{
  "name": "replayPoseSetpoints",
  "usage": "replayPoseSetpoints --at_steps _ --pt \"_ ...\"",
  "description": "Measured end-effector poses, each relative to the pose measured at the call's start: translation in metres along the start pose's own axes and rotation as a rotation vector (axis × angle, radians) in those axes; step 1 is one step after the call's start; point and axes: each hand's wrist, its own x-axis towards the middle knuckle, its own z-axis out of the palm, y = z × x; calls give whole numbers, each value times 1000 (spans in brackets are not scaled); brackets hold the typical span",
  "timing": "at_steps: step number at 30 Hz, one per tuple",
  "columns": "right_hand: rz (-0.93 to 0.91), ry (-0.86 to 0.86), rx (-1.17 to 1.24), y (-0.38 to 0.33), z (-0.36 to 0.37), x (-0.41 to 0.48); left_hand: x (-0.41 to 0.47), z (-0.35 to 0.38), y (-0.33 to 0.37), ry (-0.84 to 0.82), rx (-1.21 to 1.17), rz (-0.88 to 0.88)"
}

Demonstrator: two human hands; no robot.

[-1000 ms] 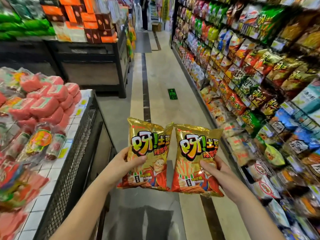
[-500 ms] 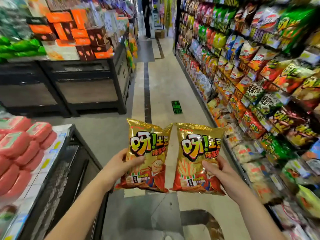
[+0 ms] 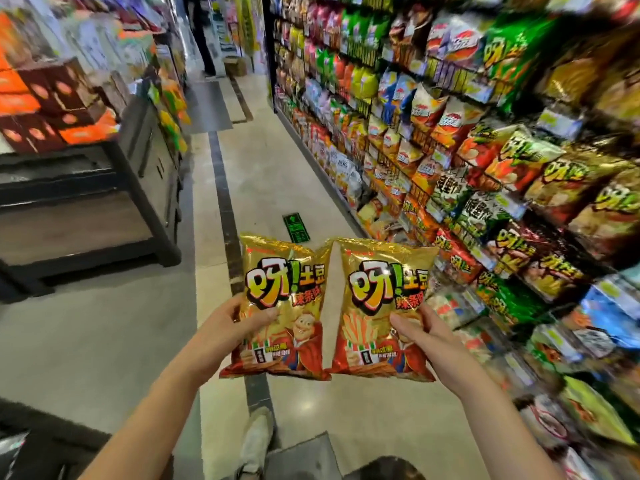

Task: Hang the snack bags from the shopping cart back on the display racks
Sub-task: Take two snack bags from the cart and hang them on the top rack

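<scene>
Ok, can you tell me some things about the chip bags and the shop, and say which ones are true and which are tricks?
1. The left hand holds the left bag and the right hand holds the right bag. True.
2. The two bags are blue. False: both are gold with red at the bottom.
3. The display racks full of snacks are on the person's right. True.
4. Both bags already hang on a rack. False: they are in the hands, out over the aisle.
5. A green sign lies on the floor ahead. True.

Bare forearms (image 3: 162, 393), with one whitish shoe (image 3: 254, 441) below.
</scene>
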Motion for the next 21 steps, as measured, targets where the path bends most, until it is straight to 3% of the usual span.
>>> replayPoseSetpoints --at_steps 11,21 --pt "-26 406 77 -25 9 89 216 -21 70 -389 87 27" --pt "-85 796 73 -61 -31 72 326 79 136 -720 174 102"
